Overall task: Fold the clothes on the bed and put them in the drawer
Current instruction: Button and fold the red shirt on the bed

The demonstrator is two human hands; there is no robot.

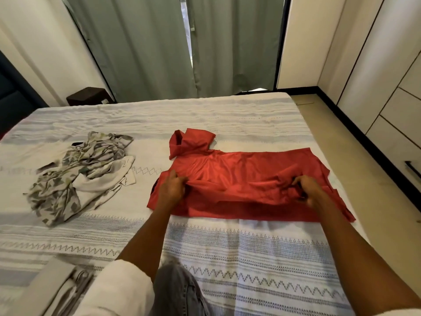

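Clothes wait in 2 lots on the bed (227, 115): a crumpled patterned heap (79, 174) at left, left alone for now, and the red shirt (239, 169) spread flat for folding. My left hand (172, 187) and right hand (306, 187) each pinch its cloth, I judge to lift a fold.

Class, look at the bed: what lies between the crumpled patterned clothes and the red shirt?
In the head view, only bare striped bedspread lies between the patterned clothes and the red shirt.

Smooth red cloth shirt (246, 176) with slight sheen lies on matt, textured woven bedspread (227, 258).
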